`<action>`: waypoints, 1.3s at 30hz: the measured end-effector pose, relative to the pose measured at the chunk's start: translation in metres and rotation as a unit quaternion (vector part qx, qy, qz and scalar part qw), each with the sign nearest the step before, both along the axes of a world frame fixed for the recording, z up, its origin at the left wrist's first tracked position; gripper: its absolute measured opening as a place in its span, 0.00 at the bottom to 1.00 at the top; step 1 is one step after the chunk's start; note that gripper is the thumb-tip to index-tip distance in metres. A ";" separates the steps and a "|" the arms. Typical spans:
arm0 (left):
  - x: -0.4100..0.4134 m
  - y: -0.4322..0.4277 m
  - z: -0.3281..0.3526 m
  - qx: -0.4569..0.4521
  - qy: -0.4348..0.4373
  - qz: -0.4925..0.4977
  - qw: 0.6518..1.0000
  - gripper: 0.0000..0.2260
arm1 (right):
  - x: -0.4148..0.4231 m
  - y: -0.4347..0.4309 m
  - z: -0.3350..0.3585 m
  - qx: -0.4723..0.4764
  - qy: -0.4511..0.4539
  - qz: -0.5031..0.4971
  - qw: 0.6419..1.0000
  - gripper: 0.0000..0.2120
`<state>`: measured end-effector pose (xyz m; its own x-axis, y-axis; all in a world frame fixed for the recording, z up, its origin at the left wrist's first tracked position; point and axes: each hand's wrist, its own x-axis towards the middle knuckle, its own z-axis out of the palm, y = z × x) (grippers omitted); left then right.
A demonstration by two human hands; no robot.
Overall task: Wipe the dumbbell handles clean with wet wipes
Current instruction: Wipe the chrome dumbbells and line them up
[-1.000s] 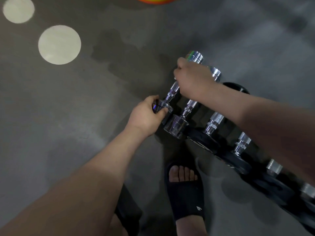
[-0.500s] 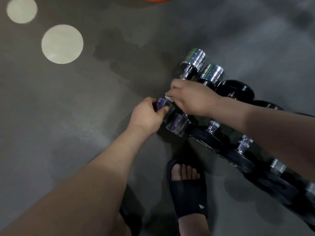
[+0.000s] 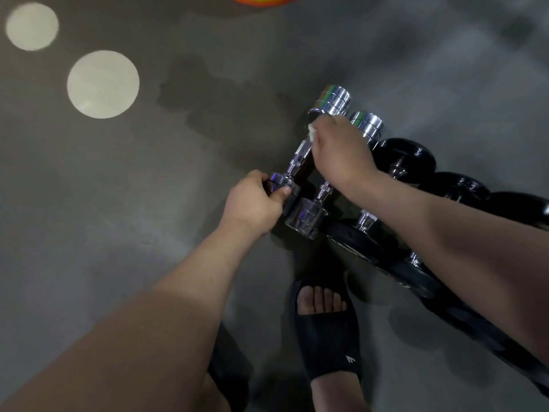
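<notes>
The left hand (image 3: 255, 200) is gripping the near end of the chrome dumbbell (image 3: 331, 104) at the left edge of the row (image 3: 411, 157); the right hand (image 3: 341, 153) is curling a wipe (image 3: 312, 132) round its handle (image 3: 301, 153); open floor (image 3: 133, 188) is lying leftward.

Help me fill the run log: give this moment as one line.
left hand: grips chrome dumbbell near end | right hand: holds wet wipe on handle | step: wiping
</notes>
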<state>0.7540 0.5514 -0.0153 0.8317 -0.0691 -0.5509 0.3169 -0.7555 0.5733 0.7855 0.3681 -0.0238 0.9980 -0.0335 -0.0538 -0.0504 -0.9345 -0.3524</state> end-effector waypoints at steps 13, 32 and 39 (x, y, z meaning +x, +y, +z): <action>0.003 -0.001 -0.003 0.010 0.002 -0.010 1.000 0.15 | -0.014 0.009 -0.007 0.055 0.018 -0.052 0.997 0.05; 0.004 -0.003 -0.005 0.017 0.001 -0.005 1.000 0.15 | -0.007 0.002 0.002 0.040 0.077 -0.156 0.984 0.06; 0.006 -0.004 -0.004 0.024 0.000 -0.010 1.000 0.16 | -0.023 0.016 0.005 0.148 0.142 -0.157 0.966 0.02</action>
<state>0.7604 0.5474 -0.0190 0.8303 -0.0594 -0.5542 0.3010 -0.7891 0.5355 0.7625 0.3839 -0.0190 0.8849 -0.2735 -0.3769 -0.4486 -0.7179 -0.5324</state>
